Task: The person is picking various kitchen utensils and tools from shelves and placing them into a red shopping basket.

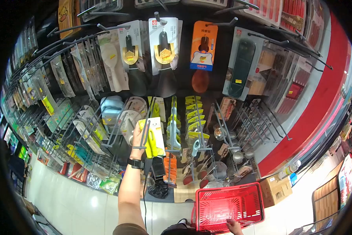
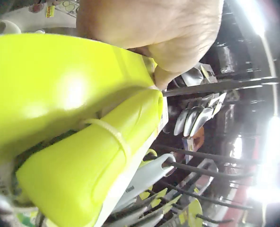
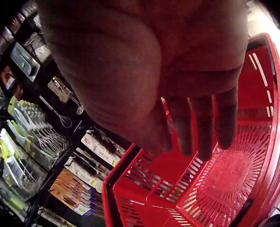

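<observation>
My left hand [image 1: 137,135] pinches the upper edge of a lime-green packaged kitchen tool [image 1: 154,141] at the rack. The left wrist view shows its thick lime-green handle [image 2: 90,165], bound with a pale tie to a bright green and white backing. A dark hook [image 2: 215,87] runs right beside the thumb in that view. What the tool's working end is, I cannot tell. Low at the right, my right hand [image 1: 234,226] is over the near rim of a red shopping basket [image 1: 258,197]. Its fingers [image 3: 204,127] extend loosely, with nothing held in them.
Metal hooks with lime-green carded utensils [image 1: 194,113] stick out to the right. Above hang black turners [image 1: 167,82] and an orange-carded rice paddle [image 1: 200,80]. Whisks [image 3: 59,116] and ladles hang lower. A cardboard box [image 1: 276,190] stands beside the basket on the pale tiled floor [image 1: 81,199].
</observation>
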Demonstrator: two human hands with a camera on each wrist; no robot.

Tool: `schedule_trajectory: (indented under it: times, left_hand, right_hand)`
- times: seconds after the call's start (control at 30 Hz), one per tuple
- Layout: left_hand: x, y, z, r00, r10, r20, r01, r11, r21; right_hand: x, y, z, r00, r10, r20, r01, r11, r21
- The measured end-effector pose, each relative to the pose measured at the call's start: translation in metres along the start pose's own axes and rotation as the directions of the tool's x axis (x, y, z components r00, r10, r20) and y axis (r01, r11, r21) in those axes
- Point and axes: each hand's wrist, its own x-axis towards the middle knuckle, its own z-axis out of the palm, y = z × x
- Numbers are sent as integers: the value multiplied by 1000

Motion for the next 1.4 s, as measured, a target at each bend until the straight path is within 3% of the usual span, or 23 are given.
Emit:
schedule_trajectory:
  times: [0.07, 0.1, 0.13, 0.2, 0.27, 0.3, 0.37, 0.43, 0.6, 0.67, 0.7, 0.8, 0.9, 0.97, 1.07, 1.1, 1.13, 1.2, 1.27, 1.33, 1.4]
  left_hand:
    - [-14, 6, 4, 989, 145, -29, -139, 979, 151]
    - [-19, 5, 8, 978, 181, -105, -167, 977, 129]
    - [-25, 6, 7, 978, 179, -110, -163, 977, 136]
    - [-38, 17, 11, 996, 42, -75, -47, 997, -63]
    - [-50, 25, 19, 993, 48, -110, -60, 992, -107]
    - [-57, 28, 23, 985, 53, -164, -70, 993, -95]
    - [-69, 30, 21, 973, 57, -223, -76, 994, -76]
    - [-77, 32, 14, 995, -6, -98, -11, 985, -171]
    - [-99, 61, 24, 993, 42, -108, -59, 985, -161]
    - [-107, 68, 27, 991, 30, -131, -51, 985, -163]
    - [-111, 70, 27, 990, 46, -130, -65, 987, -148]
    - [-129, 73, 33, 988, 46, -147, -66, 988, -138]
    - [-145, 75, 48, 988, 7, -155, -25, 993, -118]
    - [-158, 77, 68, 989, -76, -125, 56, 986, -157]
    - [-179, 56, 89, 993, -108, 45, 110, 993, -47]
    - [-189, 54, 100, 974, -191, 125, 195, 981, -22]
    - [-199, 48, 112, 970, -184, 161, 168, 980, 107]
    - [-215, 49, 141, 903, -196, 381, 69, 944, 321]
    - [-233, 33, 170, 790, -269, 552, 186, 962, 203]
    - [-246, 16, 197, 678, -116, 726, 29, 991, 131]
    - [-262, -3, 220, 629, -55, 776, -38, 994, 102]
  right_hand:
    - [-1, -1, -3, 1000, -13, 15, 13, 1000, -8]
    - [-1, -4, -5, 1000, -20, 1, 20, 1000, 13]
    - [-3, -4, -6, 1000, -26, -13, 27, 999, 34]
    - [-3, 0, -11, 998, -53, 34, 53, 999, 0]
    - [-3, -7, -17, 991, 115, 72, -123, 986, 114]
    - [-7, -8, -12, 990, -35, -136, 45, 996, 76]
    - [-6, -3, -13, 994, -13, -108, 23, 996, 86]
    - [-6, 0, -15, 996, -2, -88, 12, 993, 115]
    - [-6, -3, -27, 999, -1, -36, 5, 995, 100]
    - [-3, 2, -28, 995, -55, -80, 66, 987, 148]
    - [0, 6, -28, 999, -1, -40, 8, 984, 180]
    - [7, -7, -36, 995, -85, -54, 97, 955, 282]
    - [15, -45, -61, 990, -135, -51, 143, 962, 234]
    - [21, -73, -81, 984, -174, -48, 181, 937, 298]
    - [23, -140, -118, 924, -339, -177, 379, 873, 307]
    - [20, -165, -133, 913, -364, -185, 409, 828, 384]
    - [15, -190, -150, 873, -439, -212, 487, 797, 357]
    - [3, -228, -177, 860, -437, -265, 510, 770, 384]
    - [-6, -250, -198, 730, -593, -340, 671, 715, 194]
    - [-12, -256, -212, 714, -600, -361, 672, 731, 117]
    - [-15, -253, -222, 712, -668, -215, 675, 736, -52]
